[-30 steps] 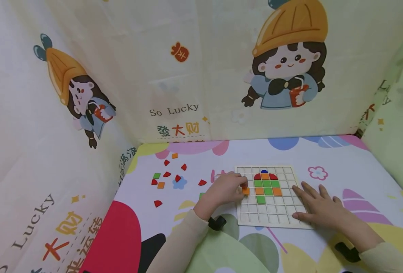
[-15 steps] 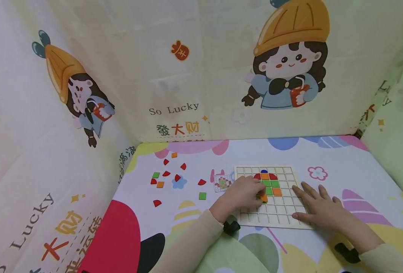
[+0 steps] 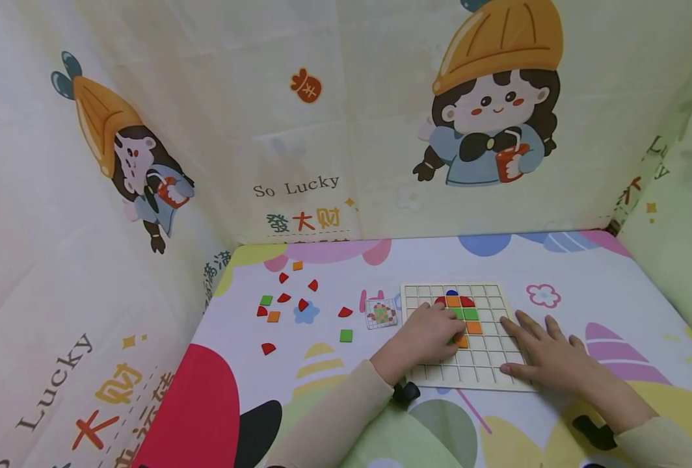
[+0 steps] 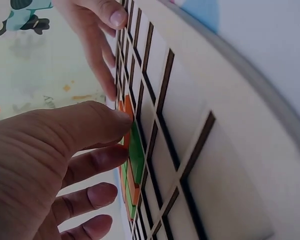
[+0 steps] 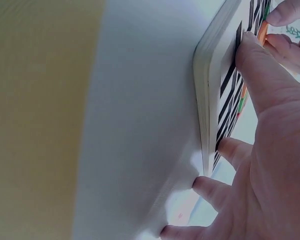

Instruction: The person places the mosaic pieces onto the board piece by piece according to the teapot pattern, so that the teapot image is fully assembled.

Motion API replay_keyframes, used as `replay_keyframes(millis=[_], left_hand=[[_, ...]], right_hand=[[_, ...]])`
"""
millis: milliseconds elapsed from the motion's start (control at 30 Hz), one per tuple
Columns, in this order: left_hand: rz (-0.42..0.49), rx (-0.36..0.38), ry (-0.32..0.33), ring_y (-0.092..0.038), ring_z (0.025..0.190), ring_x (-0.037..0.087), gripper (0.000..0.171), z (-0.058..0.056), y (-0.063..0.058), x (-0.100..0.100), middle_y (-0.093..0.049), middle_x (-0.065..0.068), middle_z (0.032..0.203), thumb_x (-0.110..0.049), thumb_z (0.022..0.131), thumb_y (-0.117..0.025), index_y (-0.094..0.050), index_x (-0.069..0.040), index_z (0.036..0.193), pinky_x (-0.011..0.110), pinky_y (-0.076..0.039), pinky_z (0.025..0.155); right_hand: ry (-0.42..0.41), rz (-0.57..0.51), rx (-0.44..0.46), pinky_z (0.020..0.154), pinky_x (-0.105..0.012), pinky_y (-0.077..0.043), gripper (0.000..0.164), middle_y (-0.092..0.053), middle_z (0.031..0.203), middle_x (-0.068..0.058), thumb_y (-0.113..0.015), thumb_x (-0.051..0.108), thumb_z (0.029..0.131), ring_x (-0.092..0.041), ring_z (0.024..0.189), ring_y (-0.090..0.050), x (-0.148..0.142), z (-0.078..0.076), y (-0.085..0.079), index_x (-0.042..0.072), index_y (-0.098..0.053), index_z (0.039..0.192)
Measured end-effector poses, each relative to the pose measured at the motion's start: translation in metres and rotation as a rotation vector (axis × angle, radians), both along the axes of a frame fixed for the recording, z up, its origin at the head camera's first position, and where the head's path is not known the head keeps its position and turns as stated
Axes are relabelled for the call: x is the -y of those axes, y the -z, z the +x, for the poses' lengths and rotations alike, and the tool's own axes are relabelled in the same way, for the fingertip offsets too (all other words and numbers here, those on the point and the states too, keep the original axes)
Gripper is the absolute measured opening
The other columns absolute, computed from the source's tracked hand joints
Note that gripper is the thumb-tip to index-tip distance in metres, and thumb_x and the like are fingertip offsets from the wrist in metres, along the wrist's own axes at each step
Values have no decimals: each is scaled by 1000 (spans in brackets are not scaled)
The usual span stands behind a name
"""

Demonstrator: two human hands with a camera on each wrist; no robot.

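- Edges of the square orange tile (image 3: pixel 463 342) run left-right and near-far, around the middle of the grid board (image 3: pixel 480 365).
- Left hand (image 3: pixel 431 334) pinches it.
- Right hand (image 3: pixel 547 356), fingers spread, touches the right edge.

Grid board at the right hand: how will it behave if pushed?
Likely stiff: the grid board has straight sides and lies flat on the table. Being wide and low, it would probably slide rather than tip. The right hand on its edge may resist the push.
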State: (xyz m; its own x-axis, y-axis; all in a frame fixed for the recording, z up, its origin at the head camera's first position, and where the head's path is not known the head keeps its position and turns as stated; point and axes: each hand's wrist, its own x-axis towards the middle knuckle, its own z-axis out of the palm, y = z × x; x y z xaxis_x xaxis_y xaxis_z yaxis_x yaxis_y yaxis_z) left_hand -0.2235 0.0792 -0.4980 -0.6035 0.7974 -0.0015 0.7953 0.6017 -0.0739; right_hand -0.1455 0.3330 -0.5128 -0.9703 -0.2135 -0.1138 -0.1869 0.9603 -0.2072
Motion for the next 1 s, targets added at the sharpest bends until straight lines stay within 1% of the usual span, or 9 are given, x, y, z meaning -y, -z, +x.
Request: replay_keyframes(millis=[100, 267, 400, 533, 767, 867, 1000], left_hand=[[9, -8, 4, -46, 88, 7, 1, 1, 0, -1, -60, -18, 93, -34, 96, -67, -69, -34, 97, 24, -35, 73], [22, -19, 18, -47, 88, 6, 5, 4, 1, -1, -60, -18, 94, -31, 94, -68, -67, -35, 94, 23, -37, 74], [15, -26, 14, -48, 90, 6, 4, 6, 0, 0, -60, -18, 95, -32, 92, -69, -67, -36, 93, 23, -37, 75], [12, -19, 13, -49, 92, 6, 5, 7, -2, 3, -60, -19, 97, -34, 92, -70, -68, -37, 96, 22, -36, 76], [3, -4, 13, -52, 96, 5, 8, 9, -10, 8, -62, -19, 102, -38, 94, -70, -70, -37, 101, 22, -39, 78], [12, -3, 12, -53, 99, 5, 10, 7, -7, 13, -63, -19, 103, -38, 93, -70, -71, -37, 103, 23, -39, 77], [30, 11, -6, -54, 97, 7, 10, 5, -4, 23, -63, -18, 103, -37, 93, -70, -70, -35, 103, 24, -40, 78]], right_hand=[[2, 3, 2, 92, -90, -27, 102, -29, 163, -28, -61, 78, 84, -76, 136, -23, 0, -1, 0, 14, -35, 158], [5, 10, 3, 92, -90, -27, 103, -29, 162, -28, -61, 80, 83, -76, 136, -23, 0, -2, 2, 14, -35, 158], [4, 10, 1, 92, -90, -27, 103, -29, 162, -28, -61, 80, 83, -76, 136, -23, 0, -2, 3, 14, -35, 158], [2, 11, -2, 92, -90, -28, 102, -29, 163, -27, -61, 79, 84, -75, 136, -23, -1, -1, 3, 14, -35, 159], [-1, 8, -2, 91, -90, -29, 101, -29, 162, -28, -60, 79, 85, -75, 136, -23, 1, 0, 1, 14, -35, 158], [0, 9, -2, 91, -90, -29, 101, -29, 162, -28, -61, 78, 85, -75, 136, -23, 1, 0, 1, 14, -35, 158], [2, 13, -2, 91, -90, -28, 102, -29, 162, -28, -61, 78, 84, -75, 136, -22, 1, 0, 1, 13, -35, 159]])
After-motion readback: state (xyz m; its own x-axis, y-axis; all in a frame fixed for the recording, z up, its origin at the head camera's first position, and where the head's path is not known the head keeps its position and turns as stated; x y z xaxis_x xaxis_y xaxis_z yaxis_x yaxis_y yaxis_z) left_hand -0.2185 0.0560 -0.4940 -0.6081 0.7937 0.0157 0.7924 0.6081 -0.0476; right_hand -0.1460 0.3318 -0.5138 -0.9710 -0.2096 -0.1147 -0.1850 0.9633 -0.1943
